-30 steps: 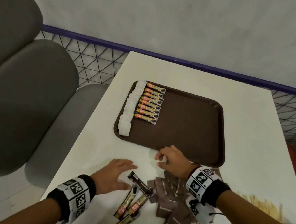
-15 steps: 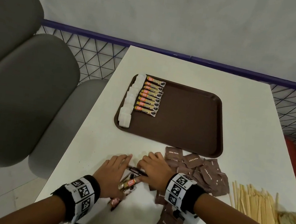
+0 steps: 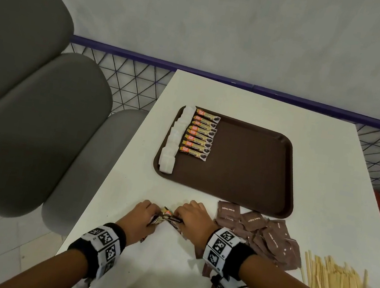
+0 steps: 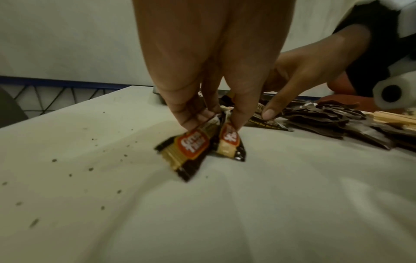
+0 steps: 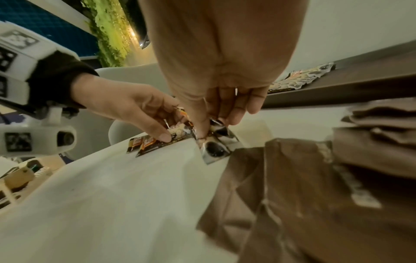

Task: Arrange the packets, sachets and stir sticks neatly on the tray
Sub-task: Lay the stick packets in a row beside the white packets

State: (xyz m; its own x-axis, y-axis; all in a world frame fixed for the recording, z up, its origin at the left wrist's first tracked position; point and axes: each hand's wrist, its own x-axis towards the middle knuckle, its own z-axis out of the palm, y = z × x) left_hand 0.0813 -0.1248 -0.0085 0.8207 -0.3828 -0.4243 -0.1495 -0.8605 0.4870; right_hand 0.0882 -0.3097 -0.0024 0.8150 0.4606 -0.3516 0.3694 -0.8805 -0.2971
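Near the tray's (image 3: 249,166) front edge, head view: left hand (image 3: 143,217) and right hand (image 3: 192,219) meet on the white table (image 3: 323,185), fingers curled onto a few coffee sachets (image 3: 167,214). On the tray's left side lie white packets (image 3: 172,141) beside a row of coffee sachets (image 3: 199,136). Brown sugar packets (image 3: 261,235) are heaped just off the tray's front right corner; wooden stir sticks (image 3: 335,283) lie farther right.

Left wrist view: left hand (image 4: 209,71) pinches two sachets (image 4: 198,147) by their upper ends, lower ends touching the table. Right hand's fingertip (image 4: 269,113) presses another sachet beyond.

Right wrist view: right hand (image 5: 220,85) pinches a sachet (image 5: 213,147) against the table, brown packets (image 5: 315,195) just beside.
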